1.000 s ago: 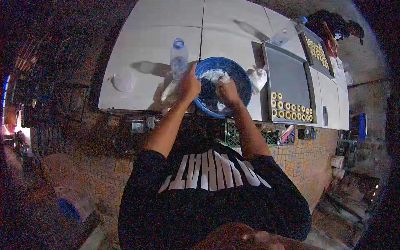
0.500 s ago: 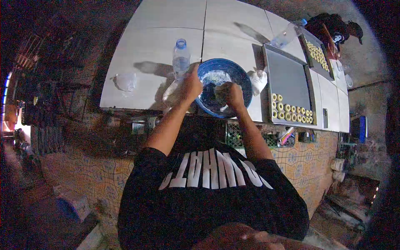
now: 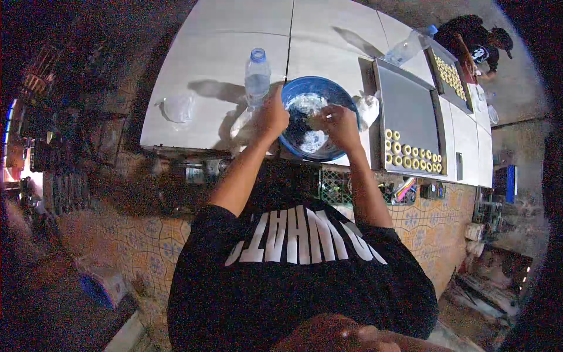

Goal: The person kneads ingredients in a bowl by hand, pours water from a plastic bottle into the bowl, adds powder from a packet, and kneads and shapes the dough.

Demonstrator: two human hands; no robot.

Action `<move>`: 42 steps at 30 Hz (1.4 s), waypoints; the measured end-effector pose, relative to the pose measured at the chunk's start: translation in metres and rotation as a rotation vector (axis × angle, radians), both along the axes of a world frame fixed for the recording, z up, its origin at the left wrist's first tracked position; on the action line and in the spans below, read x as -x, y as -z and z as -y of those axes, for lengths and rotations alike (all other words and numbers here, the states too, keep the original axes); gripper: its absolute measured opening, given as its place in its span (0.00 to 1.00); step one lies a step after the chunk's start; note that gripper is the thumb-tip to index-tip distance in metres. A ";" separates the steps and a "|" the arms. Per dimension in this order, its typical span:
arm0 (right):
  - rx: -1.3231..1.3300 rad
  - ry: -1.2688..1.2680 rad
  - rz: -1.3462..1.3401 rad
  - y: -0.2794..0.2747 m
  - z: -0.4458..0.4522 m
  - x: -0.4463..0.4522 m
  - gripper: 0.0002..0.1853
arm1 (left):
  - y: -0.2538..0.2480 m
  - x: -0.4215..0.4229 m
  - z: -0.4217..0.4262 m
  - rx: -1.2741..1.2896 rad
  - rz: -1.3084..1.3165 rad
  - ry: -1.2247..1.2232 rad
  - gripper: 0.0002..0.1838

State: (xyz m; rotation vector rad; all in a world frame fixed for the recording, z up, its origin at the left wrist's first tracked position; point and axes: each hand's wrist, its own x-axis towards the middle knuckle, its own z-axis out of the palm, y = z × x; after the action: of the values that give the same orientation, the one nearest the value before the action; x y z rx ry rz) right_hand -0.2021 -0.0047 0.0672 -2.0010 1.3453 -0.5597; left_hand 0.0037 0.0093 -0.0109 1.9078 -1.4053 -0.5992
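A blue bowl (image 3: 291, 94) stands near the front edge of the table, with white powdery material (image 3: 315, 141) spread over its dark inside. My left hand (image 3: 274, 117) grips the bowl's left rim. Over the right part of the bowl is my right hand (image 3: 341, 124), its fingers drawn together. What they hold, if anything, is too blurred to name. Just behind my left hand stands an uncapped clear plastic bottle (image 3: 257, 82), partly filled. A white plastic bag (image 3: 368, 110) touches or nearly touches the bowl's right side.
Right of the bowl, a metal tray (image 3: 407, 105) carries rows of pale dough rings (image 3: 415, 151). Beyond it are a lying bottle (image 3: 404, 51), a second tray of rings (image 3: 450, 79) and another person (image 3: 478, 44). A crumpled clear bag (image 3: 179, 108) sits at left, a phone (image 3: 459, 166) at right.
My right hand has moved up and slightly right within the bowl, uncovering more white material near its front. My left hand stays at the rim. The view has shifted slightly.
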 end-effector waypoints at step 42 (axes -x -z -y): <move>0.257 -0.500 -0.472 0.068 -0.002 -0.049 0.28 | -0.004 -0.002 0.000 -0.009 0.027 0.049 0.34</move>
State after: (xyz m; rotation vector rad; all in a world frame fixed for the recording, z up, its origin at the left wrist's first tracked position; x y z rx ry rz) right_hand -0.1531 -0.0024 -0.0012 -2.6792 0.9839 -0.0220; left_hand 0.0060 0.0089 -0.0066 1.8999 -1.4728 -0.6060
